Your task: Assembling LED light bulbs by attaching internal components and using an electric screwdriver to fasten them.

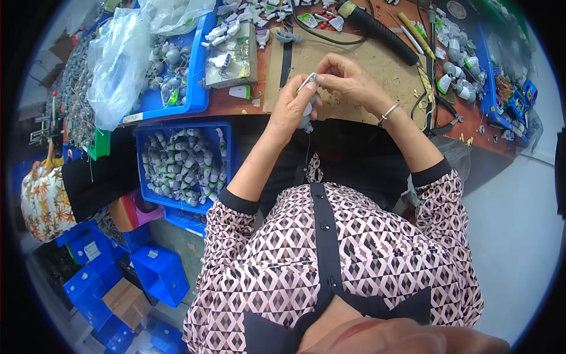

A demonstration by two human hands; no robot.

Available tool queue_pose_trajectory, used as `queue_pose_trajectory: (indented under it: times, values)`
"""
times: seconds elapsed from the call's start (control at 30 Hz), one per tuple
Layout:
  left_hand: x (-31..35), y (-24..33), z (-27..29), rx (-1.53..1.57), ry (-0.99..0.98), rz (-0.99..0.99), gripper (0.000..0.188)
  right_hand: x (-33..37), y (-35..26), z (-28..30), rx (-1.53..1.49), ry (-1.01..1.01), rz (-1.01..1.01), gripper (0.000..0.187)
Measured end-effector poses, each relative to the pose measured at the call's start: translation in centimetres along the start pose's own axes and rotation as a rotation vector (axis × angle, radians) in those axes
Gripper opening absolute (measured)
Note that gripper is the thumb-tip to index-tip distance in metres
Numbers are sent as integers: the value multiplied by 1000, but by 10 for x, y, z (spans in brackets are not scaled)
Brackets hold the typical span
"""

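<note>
In my left hand (287, 112), closed, is a small grey rounded part (305, 123) with a white piece (308, 79) sticking up past the thumb. A thin wire hangs below it. My right hand (352, 84) is closed in a pinch at the upper end of that white piece; what lies between its fingertips is too small to make out. Both hands are over the near edge of a brown board (348, 106) on the bench. Close by on the left lies a flat white-and-green piece (240, 92).
A blue tray (199, 88) with grey parts and plastic bags stands left, above a blue bin (230, 141) of similar parts. A black-handled tool (383, 35) with a cable lies at the back. Pliers (447, 125) rest right. Another person's patterned sleeve (47, 200) shows far left.
</note>
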State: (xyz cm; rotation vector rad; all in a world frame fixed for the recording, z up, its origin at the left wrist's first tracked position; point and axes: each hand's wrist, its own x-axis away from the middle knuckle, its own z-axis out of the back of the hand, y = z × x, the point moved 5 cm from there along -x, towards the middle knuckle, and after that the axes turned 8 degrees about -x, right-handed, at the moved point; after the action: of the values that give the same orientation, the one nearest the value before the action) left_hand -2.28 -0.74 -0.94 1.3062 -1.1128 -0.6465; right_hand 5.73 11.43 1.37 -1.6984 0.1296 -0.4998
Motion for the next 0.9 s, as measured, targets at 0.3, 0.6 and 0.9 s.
queue_pose_trajectory:
  times: [0.3, 0.6, 0.9]
  values:
    - [-8, -6, 12, -36, 11, -24, 23, -18, -28, 4, 606, -73, 347, 20]
    - [-9, 4, 13, 199, -23, 44, 21, -144, -74, 60, 1657, 371, 513, 17]
    - [-10, -2, 27, 321, -2, 56, 18, -155, -73, 63, 1663, 236, 1206, 15]
